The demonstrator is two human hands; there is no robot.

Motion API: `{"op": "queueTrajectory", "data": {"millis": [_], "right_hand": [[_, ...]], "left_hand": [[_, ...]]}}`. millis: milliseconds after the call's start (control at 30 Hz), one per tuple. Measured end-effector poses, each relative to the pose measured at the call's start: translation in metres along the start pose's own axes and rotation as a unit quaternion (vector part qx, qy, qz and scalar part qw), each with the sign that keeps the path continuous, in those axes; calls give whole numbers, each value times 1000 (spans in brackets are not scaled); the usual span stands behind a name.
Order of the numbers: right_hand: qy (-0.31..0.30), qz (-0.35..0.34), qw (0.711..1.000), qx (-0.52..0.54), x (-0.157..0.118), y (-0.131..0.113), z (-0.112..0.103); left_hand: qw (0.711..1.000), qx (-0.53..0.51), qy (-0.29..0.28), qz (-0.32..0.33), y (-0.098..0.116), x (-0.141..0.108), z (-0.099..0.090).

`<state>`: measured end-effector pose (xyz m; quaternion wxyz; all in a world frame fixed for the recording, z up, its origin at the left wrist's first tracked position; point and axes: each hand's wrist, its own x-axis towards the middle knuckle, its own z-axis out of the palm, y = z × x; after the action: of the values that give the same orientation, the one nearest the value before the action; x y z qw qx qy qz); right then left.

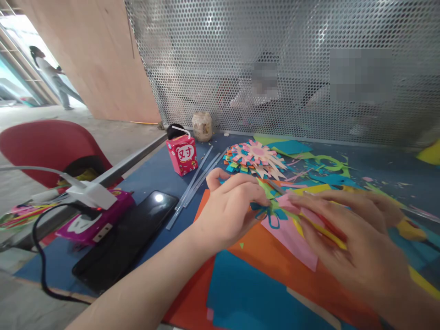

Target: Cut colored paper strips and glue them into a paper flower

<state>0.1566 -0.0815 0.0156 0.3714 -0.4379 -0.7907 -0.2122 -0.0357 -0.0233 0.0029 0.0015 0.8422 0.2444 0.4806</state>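
My left hand (228, 208) is closed, thumb and fingers pinching the edge of a small paper flower (273, 213) with blue loops and green parts. On its other side my right hand (347, 233) is closed too, with the fingertips on a pink paper piece at the flower and yellow-and-red scissors handles (326, 229) lying against the palm. Below the hands are a pink sheet (299, 250), an orange sheet (264, 252) and blue sheets (250, 293). Fringed paper flowers (254, 153) lie just beyond the hands.
To the left are a red drink box (183, 156) with a straw, clear sticks (195, 183), a black phone (127, 243) and a purple power strip (96, 220) with a cable. A jar (202, 126) stands by the perforated metal panel (223, 59). Paper scraps (330, 169) lie behind my right hand.
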Motion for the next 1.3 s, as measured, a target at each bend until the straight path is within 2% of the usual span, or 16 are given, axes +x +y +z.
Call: {"op": "queueTrajectory", "data": {"millis": [467, 800, 1033, 1300], "right_hand": [[-3, 5, 1000, 10, -1, 2, -1], [10, -42, 999, 9, -2, 5, 0], [-5, -30, 1000, 6, -4, 6, -2], [-5, -15, 1000, 0, -2, 4, -1]], "left_hand": [[1000, 11, -14, -18, -1, -2, 1], [1000, 8, -23, -13, -1, -1, 0], [999, 7, -23, -21, 0, 1, -1], [1000, 10, -26, 0, -1, -1, 0]]}}
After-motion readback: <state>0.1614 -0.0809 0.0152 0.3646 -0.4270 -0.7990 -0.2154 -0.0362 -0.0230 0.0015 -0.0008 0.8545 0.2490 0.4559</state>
